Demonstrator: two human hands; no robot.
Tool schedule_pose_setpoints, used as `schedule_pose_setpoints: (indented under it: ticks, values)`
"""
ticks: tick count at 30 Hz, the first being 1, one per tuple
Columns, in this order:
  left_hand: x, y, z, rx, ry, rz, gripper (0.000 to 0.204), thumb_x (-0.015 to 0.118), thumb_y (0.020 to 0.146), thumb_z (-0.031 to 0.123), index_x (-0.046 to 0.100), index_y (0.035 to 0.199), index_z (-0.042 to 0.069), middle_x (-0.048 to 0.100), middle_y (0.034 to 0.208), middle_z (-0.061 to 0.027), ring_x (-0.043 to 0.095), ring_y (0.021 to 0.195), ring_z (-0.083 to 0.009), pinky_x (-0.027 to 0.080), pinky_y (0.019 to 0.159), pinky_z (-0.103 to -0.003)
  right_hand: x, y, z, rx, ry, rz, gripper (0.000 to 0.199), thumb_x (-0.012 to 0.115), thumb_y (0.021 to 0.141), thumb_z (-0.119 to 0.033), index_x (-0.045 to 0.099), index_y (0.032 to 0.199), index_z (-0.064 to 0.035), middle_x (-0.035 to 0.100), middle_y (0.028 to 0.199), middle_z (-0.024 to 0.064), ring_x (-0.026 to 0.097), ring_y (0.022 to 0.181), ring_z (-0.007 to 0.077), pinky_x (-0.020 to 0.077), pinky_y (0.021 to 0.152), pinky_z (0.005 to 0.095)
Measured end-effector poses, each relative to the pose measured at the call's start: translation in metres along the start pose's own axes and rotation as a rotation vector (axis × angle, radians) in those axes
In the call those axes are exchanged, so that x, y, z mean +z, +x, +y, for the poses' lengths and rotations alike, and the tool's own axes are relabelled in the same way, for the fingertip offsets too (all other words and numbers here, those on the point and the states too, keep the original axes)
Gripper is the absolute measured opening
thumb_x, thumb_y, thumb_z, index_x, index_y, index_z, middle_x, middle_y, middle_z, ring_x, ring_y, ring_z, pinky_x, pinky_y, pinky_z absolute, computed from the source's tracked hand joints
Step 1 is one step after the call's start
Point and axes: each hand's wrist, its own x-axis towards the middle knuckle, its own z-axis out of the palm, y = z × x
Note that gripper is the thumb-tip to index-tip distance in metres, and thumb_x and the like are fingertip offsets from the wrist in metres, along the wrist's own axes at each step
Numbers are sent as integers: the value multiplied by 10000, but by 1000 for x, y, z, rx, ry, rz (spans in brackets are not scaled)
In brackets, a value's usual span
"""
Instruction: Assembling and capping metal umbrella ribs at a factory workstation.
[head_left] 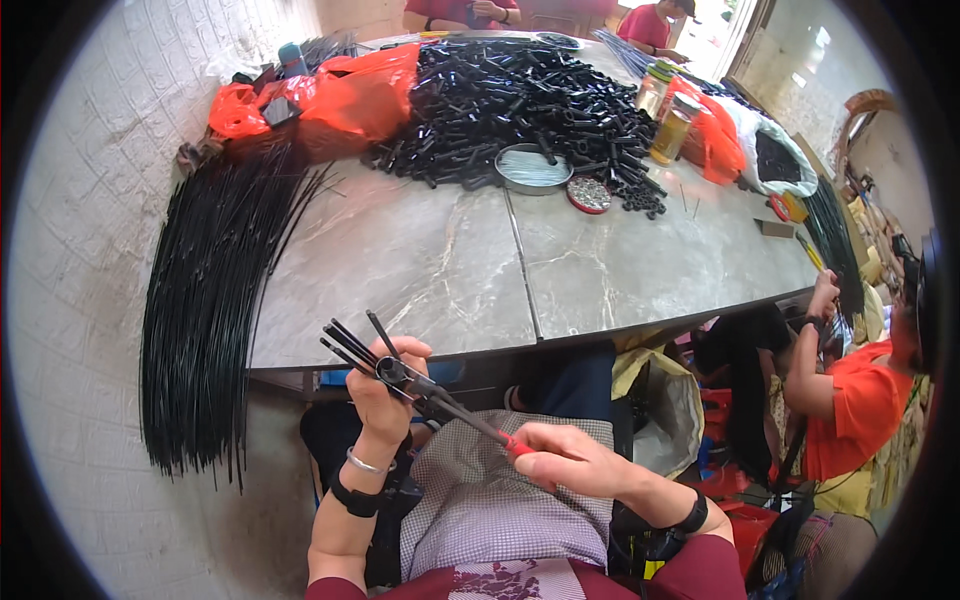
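Above my lap, just off the near table edge, my left hand (375, 405) is closed around several thin black rods (348, 345) whose ends stick out up and to the left. A black tubular piece with a round open end (390, 370) lies against its fingers. From there a long dark tool (468, 418) with a red handle slants down to my right hand (575, 460), which grips the handle between thumb and fingers. The tool's exact kind is not clear, and the join between it and the tubular piece is partly hidden by my left fingers.
A grey table (420, 260) bears a big heap of black tubes (520, 90), a dish of pale sticks (535, 170) and a round tin (589, 195). Long black rods (200, 310) overhang its left side. Jars (675, 130) stand at right. A co-worker (850, 400) sits right.
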Motion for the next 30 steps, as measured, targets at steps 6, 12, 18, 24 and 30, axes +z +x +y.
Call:
schedule_pose_setpoints:
  ticks: [6, 12, 18, 24, 30]
  values:
    - [21, 6, 1, -203, -106, 78, 880, 459, 777, 772, 560, 949, -84, 537, 617, -37, 437, 478, -63, 314, 443, -202, -4, -7, -3, -203, -493, 186, 220, 683, 809, -157, 520, 900, -40, 593, 705, 69, 569, 512, 186, 449, 444, 299]
    - [14, 0, -6, -117, -85, -74, 764, 392, 864, 697, 610, 1012, -20, 513, 713, 50, 446, 565, 5, 339, 469, -134, -4, -7, -4, -265, -1021, 477, 465, 678, 831, -212, 479, 1210, -30, 636, 810, 143, 631, 651, 347, 481, 521, 392]
    - [11, -1, -9, -65, -135, -100, 763, 369, 883, 683, 586, 997, -41, 485, 655, 38, 390, 491, -7, 292, 438, -159, -6, -18, -5, -97, -246, 160, 239, 572, 919, -196, 541, 1030, 14, 555, 719, 94, 559, 615, 158, 455, 551, 295]
    - [16, -3, -14, -52, -132, -129, 748, 373, 890, 670, 594, 1000, -36, 463, 635, 40, 370, 487, -14, 279, 437, -172, -13, -17, -3, 86, 165, -155, 172, 636, 823, -98, 519, 906, -2, 585, 724, 44, 573, 562, 122, 434, 469, 262]
    - [19, -4, -9, -68, -82, -133, 715, 384, 905, 643, 603, 1005, -30, 462, 629, 45, 367, 486, -11, 274, 434, -172, -2, -7, 5, -387, -1086, 507, 336, 673, 777, -53, 535, 1083, -26, 640, 786, 145, 638, 616, 288, 495, 502, 350]
